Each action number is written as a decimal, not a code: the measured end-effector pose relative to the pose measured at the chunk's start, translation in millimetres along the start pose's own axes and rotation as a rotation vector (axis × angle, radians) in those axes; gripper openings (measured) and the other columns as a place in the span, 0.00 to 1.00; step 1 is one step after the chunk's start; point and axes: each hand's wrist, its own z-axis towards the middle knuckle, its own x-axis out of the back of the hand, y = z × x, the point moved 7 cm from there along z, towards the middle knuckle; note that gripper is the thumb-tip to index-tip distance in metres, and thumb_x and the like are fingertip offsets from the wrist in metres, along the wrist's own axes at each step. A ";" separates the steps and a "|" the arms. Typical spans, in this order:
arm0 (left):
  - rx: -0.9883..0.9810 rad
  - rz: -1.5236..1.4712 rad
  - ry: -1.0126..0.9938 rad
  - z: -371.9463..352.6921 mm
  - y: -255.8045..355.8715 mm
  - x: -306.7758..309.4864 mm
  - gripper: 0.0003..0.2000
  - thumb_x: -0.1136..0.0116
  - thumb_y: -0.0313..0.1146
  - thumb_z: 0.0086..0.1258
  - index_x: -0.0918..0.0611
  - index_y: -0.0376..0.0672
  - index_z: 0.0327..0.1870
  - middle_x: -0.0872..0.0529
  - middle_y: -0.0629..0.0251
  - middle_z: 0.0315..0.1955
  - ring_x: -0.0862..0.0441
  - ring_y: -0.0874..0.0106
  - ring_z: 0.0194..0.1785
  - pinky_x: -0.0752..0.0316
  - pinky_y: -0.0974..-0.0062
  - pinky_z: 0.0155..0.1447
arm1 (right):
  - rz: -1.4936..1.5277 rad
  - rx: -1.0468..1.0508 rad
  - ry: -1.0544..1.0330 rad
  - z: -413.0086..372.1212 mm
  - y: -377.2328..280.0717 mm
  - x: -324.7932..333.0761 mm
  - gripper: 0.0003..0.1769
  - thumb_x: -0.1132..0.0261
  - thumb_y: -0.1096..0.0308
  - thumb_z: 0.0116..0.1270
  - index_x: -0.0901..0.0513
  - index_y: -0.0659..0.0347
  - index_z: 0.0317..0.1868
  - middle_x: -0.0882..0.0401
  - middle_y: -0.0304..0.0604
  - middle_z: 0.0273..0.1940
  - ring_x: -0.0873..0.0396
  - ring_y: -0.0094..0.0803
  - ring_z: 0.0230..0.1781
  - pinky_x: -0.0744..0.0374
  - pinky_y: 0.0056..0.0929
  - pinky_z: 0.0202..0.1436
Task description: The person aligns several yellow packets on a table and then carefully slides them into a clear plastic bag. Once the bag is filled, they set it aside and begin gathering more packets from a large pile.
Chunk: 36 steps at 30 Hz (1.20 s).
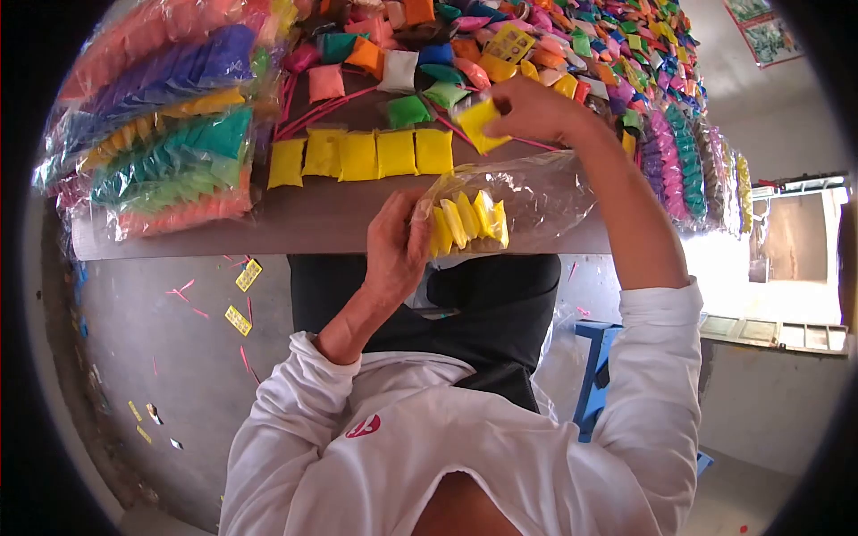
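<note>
My left hand (396, 234) is closed on the side of a clear plastic bag (547, 189) at the table's near edge. Several yellow packets (466, 220) stand in a row inside it, close to my left fingers. Above the bag, my right hand (534, 109) pinches a single yellow packet (480, 123) between thumb and fingers. Left of that packet, a row of flat yellow packets (358, 155) lies side by side on the table. A green packet (408, 110) rests just behind the row.
A large heap of mixed coloured packets (572, 54) covers the back of the table (313, 213). Filled clear bags of packets (170, 143) are stacked at the left, and more colour rows (688, 170) stand at the right. Thin pink sticks (326, 111) lie behind the yellow row.
</note>
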 end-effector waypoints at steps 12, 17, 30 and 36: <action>-0.059 -0.015 0.021 1.1 -1.7 -1.6 0.12 0.48 0.36 0.78 0.21 0.34 0.46 0.20 0.54 0.35 0.21 0.64 0.35 0.26 0.71 0.41 | 0.055 -0.001 -0.210 22.4 -30.3 -55.2 0.30 0.33 0.70 0.56 0.25 0.70 0.60 0.16 0.47 0.33 0.16 0.29 0.27 0.18 0.25 0.33; -0.064 -0.006 0.017 0.5 2.3 0.3 0.12 0.48 0.36 0.78 0.22 0.34 0.46 0.20 0.55 0.35 0.21 0.64 0.35 0.26 0.71 0.41 | -0.149 0.015 -0.202 23.3 -40.5 -48.8 0.36 0.30 0.60 0.55 0.26 0.66 0.63 0.15 0.54 0.44 0.16 0.42 0.45 0.20 0.34 0.51; -0.084 0.034 -0.005 1.8 7.8 -0.1 0.12 0.48 0.36 0.78 0.22 0.34 0.46 0.20 0.54 0.36 0.21 0.63 0.36 0.25 0.71 0.41 | -0.296 0.058 -0.049 16.8 -48.0 -42.5 0.33 0.27 0.46 0.49 0.15 0.64 0.48 0.17 0.55 0.48 0.19 0.48 0.50 0.23 0.41 0.55; -0.101 0.047 0.010 1.3 9.7 1.2 0.12 0.48 0.37 0.78 0.22 0.34 0.46 0.21 0.54 0.36 0.21 0.61 0.36 0.25 0.71 0.42 | -0.236 -0.044 -0.080 23.1 -40.7 -40.9 0.30 0.28 0.46 0.52 0.14 0.67 0.41 0.16 0.56 0.41 0.17 0.48 0.44 0.22 0.42 0.48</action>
